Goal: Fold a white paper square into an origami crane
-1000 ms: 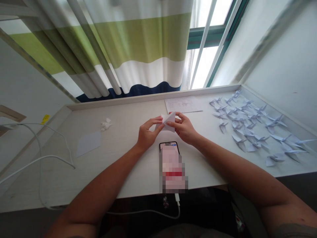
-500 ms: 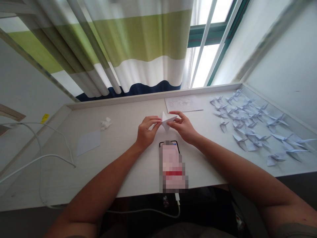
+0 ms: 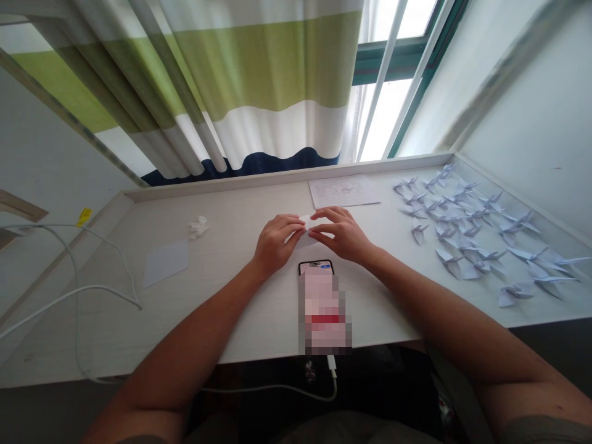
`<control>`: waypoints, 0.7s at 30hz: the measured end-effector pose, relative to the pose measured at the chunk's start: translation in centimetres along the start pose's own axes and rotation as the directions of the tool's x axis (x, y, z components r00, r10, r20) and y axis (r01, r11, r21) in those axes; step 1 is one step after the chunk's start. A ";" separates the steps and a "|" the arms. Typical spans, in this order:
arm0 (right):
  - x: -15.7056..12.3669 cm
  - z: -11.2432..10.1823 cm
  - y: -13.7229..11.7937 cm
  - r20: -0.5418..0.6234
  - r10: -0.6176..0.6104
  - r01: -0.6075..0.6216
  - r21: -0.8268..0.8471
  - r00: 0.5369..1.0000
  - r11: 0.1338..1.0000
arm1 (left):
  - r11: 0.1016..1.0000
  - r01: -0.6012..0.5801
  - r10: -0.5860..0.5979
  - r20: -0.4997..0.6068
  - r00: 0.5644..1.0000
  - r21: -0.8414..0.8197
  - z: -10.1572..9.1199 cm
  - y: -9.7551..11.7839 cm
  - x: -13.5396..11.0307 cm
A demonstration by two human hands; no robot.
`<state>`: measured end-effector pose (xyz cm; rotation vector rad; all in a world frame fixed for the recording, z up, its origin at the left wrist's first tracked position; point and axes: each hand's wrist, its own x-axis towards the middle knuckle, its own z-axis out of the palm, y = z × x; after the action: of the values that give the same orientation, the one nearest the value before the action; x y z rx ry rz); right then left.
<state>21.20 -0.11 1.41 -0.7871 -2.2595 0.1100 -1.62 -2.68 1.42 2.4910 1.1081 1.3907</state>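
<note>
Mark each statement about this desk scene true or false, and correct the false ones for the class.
1. The left hand and right hand both touch a folded sheet of paper. True.
2. A phone lies on the desk, nearer the person than the hands. True.
3. The paper cranes lie at the person's left. False: they lie to the person's right.
4. The crumpled scrap sits on the written sheet. False: it lies apart, left of the hands.

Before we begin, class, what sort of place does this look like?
Probably a home study: a white desk, striped window curtains, and rows of folded paper cranes.
</note>
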 end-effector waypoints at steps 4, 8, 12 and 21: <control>0.0 0.6 0.3 0.059 0.027 -0.030 0.059 0.998 0.998 | 0.996 0.067 -0.065 0.039 0.997 -0.057 0.5 -0.5 -0.2; 0.0 0.9 0.3 0.088 0.094 -0.106 0.140 0.992 0.984 | 0.974 0.169 -0.157 0.085 0.984 -0.150 0.8 -0.7 -0.4; 0.1 0.8 -0.1 0.092 0.121 -0.133 0.147 0.988 0.980 | 0.962 0.211 -0.190 0.129 0.973 -0.171 0.8 -0.6 -0.4; 0.3 0.7 -0.8 0.073 0.122 -0.126 0.053 0.990 0.991 | 0.965 0.231 -0.215 0.127 0.968 -0.127 0.8 -0.4 -0.3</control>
<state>20.22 -0.50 1.33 -0.9058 -2.2612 0.2634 -1.32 -2.41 0.62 2.2362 1.1807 1.2073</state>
